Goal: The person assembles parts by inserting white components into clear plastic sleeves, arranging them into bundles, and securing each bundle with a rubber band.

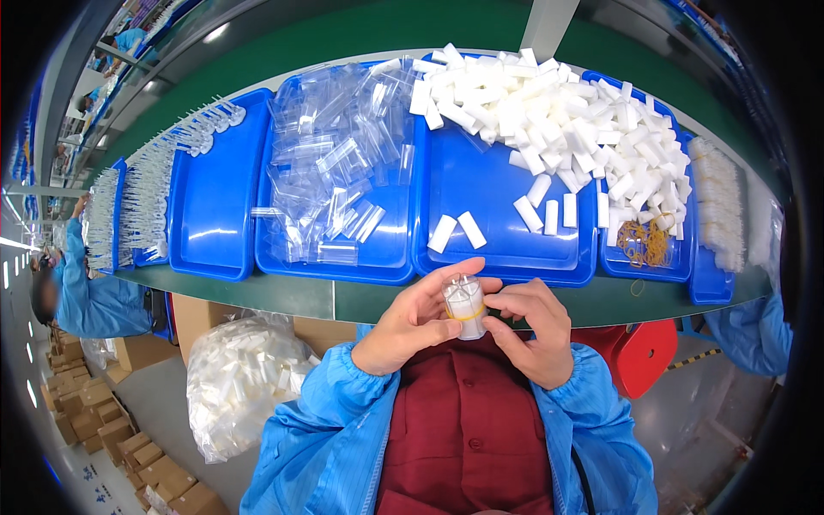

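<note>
Between my hands, over the near table edge, is a small upright bundle of clear plastic tubes with white inserts (464, 297). A yellow rubber band (466, 316) runs around it. My left hand (412, 319) holds the bundle from the left, fingers behind and thumb in front. The fingertips and thumb of my right hand (538, 330) close on its right side, by the band. Just beyond, a blue tray (515, 249) bears loose white cylinders (549, 112), heaped at its far end. More yellow rubber bands (645, 245) lie in the tray to the right.
Clear plastic sleeves (343, 163) fill a blue tray left of centre. Another blue tray (215, 206) has clear stemmed parts (202, 129) along its far edge. A bag of white pieces (245, 378) stands below. A red stool (644, 356) and a co-worker's blue sleeve (755, 335) are at right.
</note>
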`<control>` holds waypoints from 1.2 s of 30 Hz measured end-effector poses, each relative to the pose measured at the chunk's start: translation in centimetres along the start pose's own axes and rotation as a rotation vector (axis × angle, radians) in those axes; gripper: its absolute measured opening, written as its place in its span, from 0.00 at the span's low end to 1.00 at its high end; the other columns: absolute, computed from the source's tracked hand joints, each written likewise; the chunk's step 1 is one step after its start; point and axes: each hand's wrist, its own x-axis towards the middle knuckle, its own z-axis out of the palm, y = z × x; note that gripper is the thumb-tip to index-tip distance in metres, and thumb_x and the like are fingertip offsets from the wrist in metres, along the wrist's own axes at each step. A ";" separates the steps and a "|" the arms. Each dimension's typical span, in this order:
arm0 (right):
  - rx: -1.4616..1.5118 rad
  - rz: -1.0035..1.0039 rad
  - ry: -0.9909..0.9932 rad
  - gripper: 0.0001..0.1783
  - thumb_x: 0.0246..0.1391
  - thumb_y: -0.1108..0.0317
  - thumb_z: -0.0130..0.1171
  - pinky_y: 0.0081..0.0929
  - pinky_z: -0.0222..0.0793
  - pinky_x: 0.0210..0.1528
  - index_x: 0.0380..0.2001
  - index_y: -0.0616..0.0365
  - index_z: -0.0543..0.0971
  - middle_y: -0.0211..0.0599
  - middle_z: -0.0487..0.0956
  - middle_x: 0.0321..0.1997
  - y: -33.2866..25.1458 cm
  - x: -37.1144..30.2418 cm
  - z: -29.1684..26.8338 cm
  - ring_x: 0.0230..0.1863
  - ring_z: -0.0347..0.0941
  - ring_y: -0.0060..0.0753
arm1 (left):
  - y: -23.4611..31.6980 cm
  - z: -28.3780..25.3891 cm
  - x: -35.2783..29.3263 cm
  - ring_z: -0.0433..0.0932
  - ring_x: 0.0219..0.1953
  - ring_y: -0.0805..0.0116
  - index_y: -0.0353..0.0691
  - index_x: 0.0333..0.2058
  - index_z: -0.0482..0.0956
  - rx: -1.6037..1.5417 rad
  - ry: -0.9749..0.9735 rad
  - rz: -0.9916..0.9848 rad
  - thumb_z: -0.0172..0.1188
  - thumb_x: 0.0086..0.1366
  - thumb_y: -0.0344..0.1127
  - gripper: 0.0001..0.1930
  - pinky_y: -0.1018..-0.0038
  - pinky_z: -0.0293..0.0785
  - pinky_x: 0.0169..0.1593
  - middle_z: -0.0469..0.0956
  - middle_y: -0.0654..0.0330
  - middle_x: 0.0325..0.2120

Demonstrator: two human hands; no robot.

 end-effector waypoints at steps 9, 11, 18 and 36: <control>-0.017 -0.003 -0.010 0.18 0.43 0.77 0.72 0.25 0.73 0.31 0.40 0.59 0.81 0.37 0.81 0.36 -0.3 -0.5 0.0 0.32 0.75 0.31 | 0.0 0.2 -0.4 0.67 0.64 0.60 0.36 0.69 0.54 0.093 -0.049 0.039 0.57 0.62 0.26 0.36 0.64 0.63 0.66 0.65 0.47 0.63; 0.035 0.029 -0.005 0.17 0.43 0.77 0.71 0.25 0.73 0.30 0.39 0.59 0.81 0.37 0.81 0.35 -0.3 -0.5 -0.1 0.30 0.75 0.30 | 0.0 0.2 -0.3 0.67 0.64 0.60 0.36 0.69 0.54 0.113 -0.051 0.037 0.57 0.63 0.26 0.36 0.64 0.63 0.66 0.65 0.47 0.63; 0.040 0.034 -0.025 0.17 0.44 0.77 0.71 0.23 0.72 0.29 0.39 0.59 0.81 0.37 0.80 0.35 0.2 -0.4 -0.7 0.29 0.75 0.30 | -0.2 -0.1 0.1 0.67 0.63 0.63 0.37 0.70 0.49 0.144 -0.087 0.011 0.53 0.65 0.23 0.36 0.67 0.63 0.65 0.65 0.50 0.63; 0.542 0.364 -0.101 0.28 0.50 0.74 0.69 0.23 0.73 0.47 0.55 0.62 0.73 0.39 0.78 0.50 1.8 0.8 -1.6 0.45 0.76 0.25 | 1.6 2.0 1.2 0.78 0.47 0.63 0.40 0.63 0.68 1.029 0.172 0.372 0.73 0.54 0.31 0.37 0.70 0.74 0.52 0.75 0.53 0.53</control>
